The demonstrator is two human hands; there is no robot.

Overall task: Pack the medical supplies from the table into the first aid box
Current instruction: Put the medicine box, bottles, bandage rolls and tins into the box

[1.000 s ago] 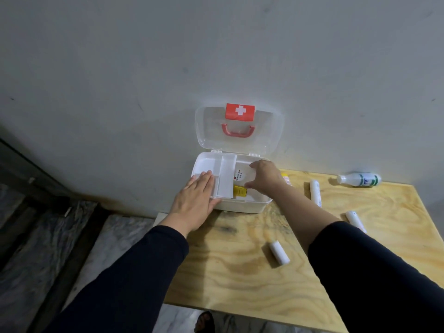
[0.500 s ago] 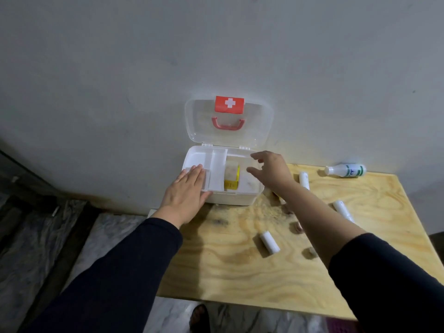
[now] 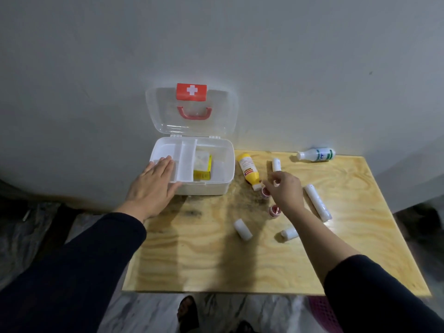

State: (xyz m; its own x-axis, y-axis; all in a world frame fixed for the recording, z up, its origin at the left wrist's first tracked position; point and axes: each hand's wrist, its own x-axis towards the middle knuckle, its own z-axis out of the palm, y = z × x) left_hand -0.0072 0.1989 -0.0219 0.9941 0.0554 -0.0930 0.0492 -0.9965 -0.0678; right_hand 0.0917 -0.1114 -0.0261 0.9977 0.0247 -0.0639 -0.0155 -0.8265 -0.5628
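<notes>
Head view. The first aid box (image 3: 206,186) stands open at the far left corner of the plywood table (image 3: 216,255), its clear lid (image 3: 153,111) leaning back against the wall. A white divider tray (image 3: 177,159) fills the left part of the box; a yellow carton (image 3: 203,168) lies in the compartment just right of it.

The left hand (image 3: 153,188) lies flat on the near left corner of the box, fingers straight and close together, fingertips resting on the tray. It grips nothing.

The right hand (image 3: 286,191) hovers above the table right of the box, fingers loosely curled, thumb and forefinger apart; nothing is pinched between them. Just beside its fingertips, to the left, lies the capped end of a yellow bottle (image 3: 248,170) on its side, with a small red pot (image 3: 266,193) at that end. A second red pot (image 3: 275,211) sits under the wrist; whether the hand touches either pot cannot be told.

A short white roll (image 3: 276,164) lies beyond the fingers, a long white roll (image 3: 317,201) just right of the hand. Two more rolls (image 3: 243,229) (image 3: 289,233) lie nearer. A white bottle (image 3: 316,155) lies at the far edge.
</notes>
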